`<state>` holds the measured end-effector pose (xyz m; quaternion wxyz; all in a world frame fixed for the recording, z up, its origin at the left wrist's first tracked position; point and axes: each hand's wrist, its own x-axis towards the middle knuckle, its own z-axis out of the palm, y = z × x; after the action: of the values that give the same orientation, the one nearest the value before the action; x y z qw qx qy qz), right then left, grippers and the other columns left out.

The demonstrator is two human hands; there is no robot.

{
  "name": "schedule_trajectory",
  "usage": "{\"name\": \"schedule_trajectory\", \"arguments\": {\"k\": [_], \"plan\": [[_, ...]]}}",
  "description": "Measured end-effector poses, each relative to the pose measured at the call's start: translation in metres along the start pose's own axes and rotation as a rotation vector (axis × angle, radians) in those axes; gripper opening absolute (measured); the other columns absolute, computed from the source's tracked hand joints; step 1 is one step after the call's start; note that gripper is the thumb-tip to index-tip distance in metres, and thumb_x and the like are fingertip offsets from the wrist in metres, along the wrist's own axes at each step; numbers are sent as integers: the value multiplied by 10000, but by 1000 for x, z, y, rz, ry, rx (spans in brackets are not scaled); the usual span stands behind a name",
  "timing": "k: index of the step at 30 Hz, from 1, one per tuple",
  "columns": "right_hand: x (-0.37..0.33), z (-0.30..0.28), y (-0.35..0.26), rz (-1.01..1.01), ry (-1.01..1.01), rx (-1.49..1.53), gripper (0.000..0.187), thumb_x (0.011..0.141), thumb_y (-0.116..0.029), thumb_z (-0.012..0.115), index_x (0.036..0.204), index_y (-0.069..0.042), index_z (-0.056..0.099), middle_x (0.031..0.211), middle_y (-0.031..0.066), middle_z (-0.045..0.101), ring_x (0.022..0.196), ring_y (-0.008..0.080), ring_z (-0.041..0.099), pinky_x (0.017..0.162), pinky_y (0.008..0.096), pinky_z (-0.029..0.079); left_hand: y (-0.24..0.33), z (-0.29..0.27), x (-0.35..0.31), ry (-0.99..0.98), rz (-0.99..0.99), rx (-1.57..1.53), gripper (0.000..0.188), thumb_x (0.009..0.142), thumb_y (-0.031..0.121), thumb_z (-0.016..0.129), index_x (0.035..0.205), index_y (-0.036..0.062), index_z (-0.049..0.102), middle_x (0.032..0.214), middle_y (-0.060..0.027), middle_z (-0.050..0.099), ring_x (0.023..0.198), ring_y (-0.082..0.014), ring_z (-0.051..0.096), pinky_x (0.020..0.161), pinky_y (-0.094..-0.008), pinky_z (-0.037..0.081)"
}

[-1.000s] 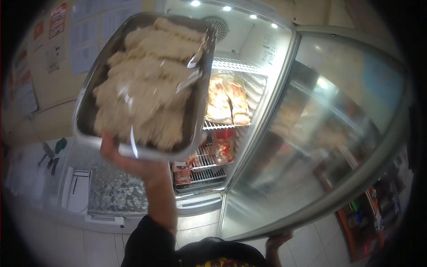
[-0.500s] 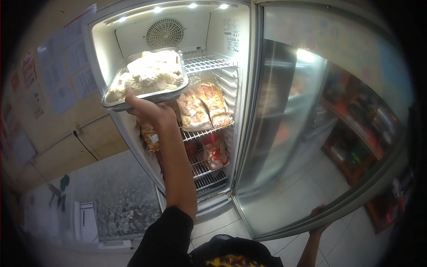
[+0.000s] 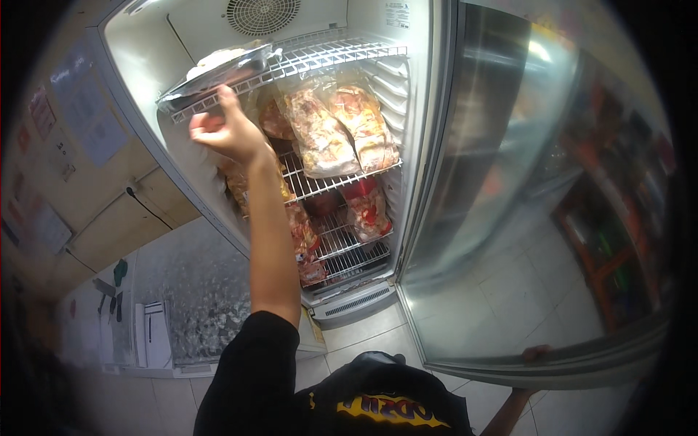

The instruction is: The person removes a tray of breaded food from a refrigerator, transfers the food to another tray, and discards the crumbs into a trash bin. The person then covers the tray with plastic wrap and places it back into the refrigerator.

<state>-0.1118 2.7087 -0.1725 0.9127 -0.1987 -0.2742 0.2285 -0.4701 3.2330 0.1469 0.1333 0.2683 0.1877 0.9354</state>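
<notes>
A metal tray (image 3: 225, 75) with pale, floury-looking food (image 3: 211, 62) in it rests on the top wire shelf (image 3: 320, 59) of an upright fridge. My left hand (image 3: 231, 134) is just below the tray and the shelf's front edge, holding nothing; its fingers are loosely curled and the thumb stands apart. At the lower right, my right hand (image 3: 536, 354) grips the edge of the fridge's glass door (image 3: 502, 240), which is swung out. The door frame hides part of that hand.
Clear bags of marinated meat (image 3: 320, 131) stand on the second shelf, with more bagged meat (image 3: 366, 211) lower down. To the left is a frosted chest freezer lid (image 3: 207, 298) with a white notebook (image 3: 153, 334) on it. Papers (image 3: 87, 102) hang on the wall.
The tray has gone from my raised left hand onto the top shelf, and that hand has let go and dropped slightly. My right hand still grips the door. The view has tilted lower.
</notes>
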Motion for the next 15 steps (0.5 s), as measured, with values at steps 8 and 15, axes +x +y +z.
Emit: {"name": "schedule_trajectory", "arguments": {"k": [8, 15], "plan": [[1, -14, 4, -34, -27, -182, 343, 879, -359, 513, 1038, -56, 495, 903, 57, 525, 736, 158, 461, 691, 311, 397, -139, -43, -76, -794, -957, 205, 388, 892, 344, 581, 928, -40, 625, 807, -135, 676, 674, -184, 664, 592, -261, 532], [-4, -82, -10, -175, 382, 745, 215, 882, -246, 538, 1022, -86, 569, 931, 25, 592, 840, 177, 547, 760, 371, 454, -119, 12, -114, -1415, -907, 109, 311, 885, 325, 598, 954, 24, 634, 757, -26, 624, 644, -75, 578, 558, -210, 459]]}}
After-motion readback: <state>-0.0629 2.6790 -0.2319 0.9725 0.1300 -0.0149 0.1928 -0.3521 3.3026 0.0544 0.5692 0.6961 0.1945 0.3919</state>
